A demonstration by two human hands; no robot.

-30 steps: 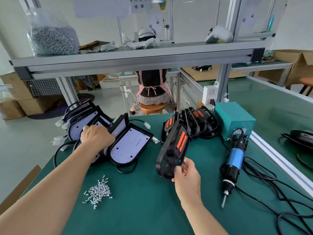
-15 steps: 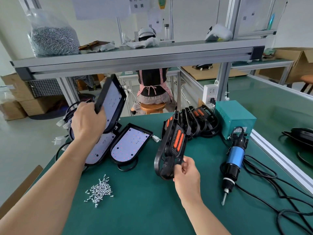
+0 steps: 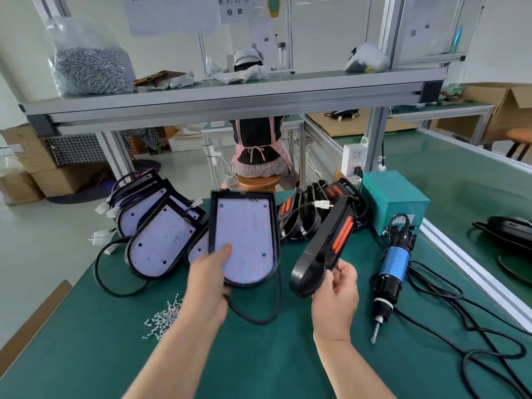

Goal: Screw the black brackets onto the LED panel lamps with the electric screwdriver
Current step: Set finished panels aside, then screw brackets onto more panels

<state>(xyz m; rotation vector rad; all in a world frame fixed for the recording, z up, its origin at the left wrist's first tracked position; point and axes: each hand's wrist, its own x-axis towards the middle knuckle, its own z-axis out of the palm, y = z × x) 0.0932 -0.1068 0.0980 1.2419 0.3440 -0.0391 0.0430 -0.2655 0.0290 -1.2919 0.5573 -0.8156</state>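
From the centre lamp [image 3: 244, 243]: stacked lamps [image 3: 155, 234] at ten o'clock, screws [image 3: 164, 316] at seven, bracket [image 3: 325, 243] at three, screwdriver [image 3: 391, 269] beyond it.

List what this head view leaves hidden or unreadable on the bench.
All in the head view.
Left hand: its fingers lie behind the LED panel lamp; only the thumb shows.
Screw pile: right part covered by the left forearm.
Electric screwdriver: bit tip too small to type.
Posted sheets: cut by the top edge.

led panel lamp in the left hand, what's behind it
Behind the black-framed white LED panel lamp that the left hand holds, only an edge of another white panel lamp shows, lying on the green table mat. The rest of it, and the hand's fingers, are covered.
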